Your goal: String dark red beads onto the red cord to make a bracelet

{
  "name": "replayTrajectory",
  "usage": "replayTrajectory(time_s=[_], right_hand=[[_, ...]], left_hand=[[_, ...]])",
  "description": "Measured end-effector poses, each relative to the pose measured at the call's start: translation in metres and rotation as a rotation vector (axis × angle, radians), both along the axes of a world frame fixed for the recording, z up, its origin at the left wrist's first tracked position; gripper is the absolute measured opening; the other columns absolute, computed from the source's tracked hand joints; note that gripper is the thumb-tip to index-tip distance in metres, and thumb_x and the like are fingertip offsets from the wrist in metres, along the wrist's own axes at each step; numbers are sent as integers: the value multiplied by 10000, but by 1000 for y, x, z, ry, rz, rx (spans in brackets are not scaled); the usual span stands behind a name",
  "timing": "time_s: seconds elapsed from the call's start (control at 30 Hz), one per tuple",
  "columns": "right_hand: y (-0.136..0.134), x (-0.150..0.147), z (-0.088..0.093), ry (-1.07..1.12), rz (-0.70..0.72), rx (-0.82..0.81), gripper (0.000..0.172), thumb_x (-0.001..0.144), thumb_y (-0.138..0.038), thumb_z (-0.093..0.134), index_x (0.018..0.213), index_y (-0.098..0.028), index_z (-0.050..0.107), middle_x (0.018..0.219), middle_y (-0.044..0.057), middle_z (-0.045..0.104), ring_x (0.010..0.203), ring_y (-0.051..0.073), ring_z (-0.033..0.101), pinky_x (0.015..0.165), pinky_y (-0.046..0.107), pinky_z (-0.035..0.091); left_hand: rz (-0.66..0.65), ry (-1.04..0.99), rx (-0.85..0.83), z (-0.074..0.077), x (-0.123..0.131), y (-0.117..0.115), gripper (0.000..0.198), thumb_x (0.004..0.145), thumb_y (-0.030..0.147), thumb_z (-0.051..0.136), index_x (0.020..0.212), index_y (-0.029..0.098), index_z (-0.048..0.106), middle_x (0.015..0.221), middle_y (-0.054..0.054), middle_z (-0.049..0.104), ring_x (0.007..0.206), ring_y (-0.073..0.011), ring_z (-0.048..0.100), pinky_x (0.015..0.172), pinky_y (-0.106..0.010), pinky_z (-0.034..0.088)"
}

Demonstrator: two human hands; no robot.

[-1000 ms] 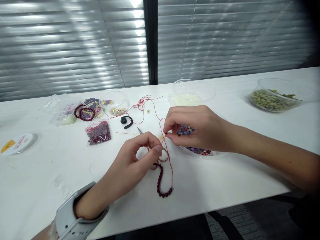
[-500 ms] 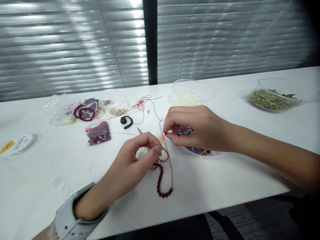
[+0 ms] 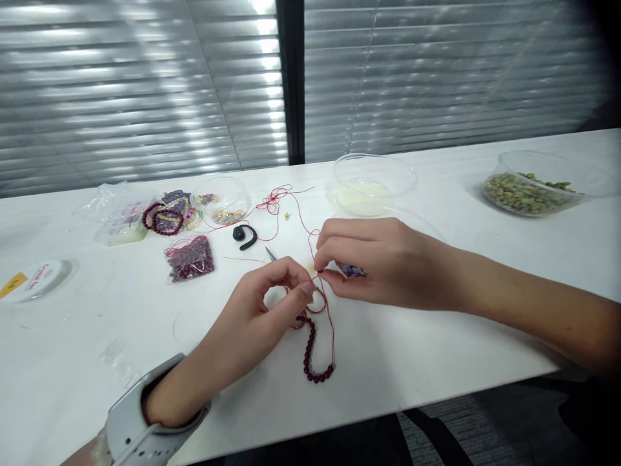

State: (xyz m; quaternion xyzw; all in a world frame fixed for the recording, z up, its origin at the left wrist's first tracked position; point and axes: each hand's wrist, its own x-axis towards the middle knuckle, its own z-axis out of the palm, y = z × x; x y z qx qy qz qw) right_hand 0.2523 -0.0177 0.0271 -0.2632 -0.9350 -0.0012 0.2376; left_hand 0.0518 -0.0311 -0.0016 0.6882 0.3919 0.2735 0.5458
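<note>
My left hand pinches the red thread between thumb and forefinger, its wrist wearing a grey watch band. Close beside it, my right hand is closed at the fingertips on a small dark red bead, which is mostly hidden. Red thread runs down to a strand of dark red beads lying curved on the table. Scissors with copper-coloured handles lie partly under my left hand. Behind my right hand, purple and blue beads show in a mostly covered container.
A bag of dark red beads, a black earpiece and tangled red thread lie beyond my left hand. Finished bead bracelets are farther left. A clear bowl of green pieces stands right, a white spool left.
My right hand has come slightly down toward me with the bead, covering more of the container of mixed beads. My left hand has stayed in place.
</note>
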Motion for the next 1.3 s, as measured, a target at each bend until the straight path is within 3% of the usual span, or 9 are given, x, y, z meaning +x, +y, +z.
replayTrajectory(time_s=[0.33, 0.77, 1.07, 1.3], right_hand=[[-7, -2, 1, -190, -73, 227, 221, 847, -85, 430, 674, -137, 557, 683, 33, 525, 573, 121, 444, 500, 257, 359], [-11, -3, 3, -233, -86, 247, 216, 840, -82, 428, 659, -146, 526, 691, 33, 496, 584, 128, 417, 526, 272, 351], [-13, -4, 1, -286, -79, 245, 205, 828, -64, 426, 664, -165, 498, 680, 21, 460, 598, 135, 387, 542, 279, 317], [-15, -3, 4, -276, -61, 244, 183, 808, -57, 445, 674, -170, 496, 687, 18, 449, 590, 138, 380, 536, 283, 316]], left_hand=[[-11, -2, 6, 1, 0, -1, 185, 914, 293, 485, 763, 205, 545, 713, 29, 523, 668, -107, 473, 567, -217, 393], [-14, 8, 12, -1, 1, 0, 186, 910, 286, 481, 753, 199, 533, 690, 30, 498, 650, -110, 457, 561, -222, 382], [-124, 115, 71, 4, 3, -3, 195, 901, 258, 452, 721, 193, 483, 677, 28, 469, 663, -127, 444, 623, -259, 388], [-111, 155, 66, 2, 3, -1, 198, 915, 288, 438, 755, 193, 506, 705, 25, 500, 687, -130, 475, 635, -260, 398]])
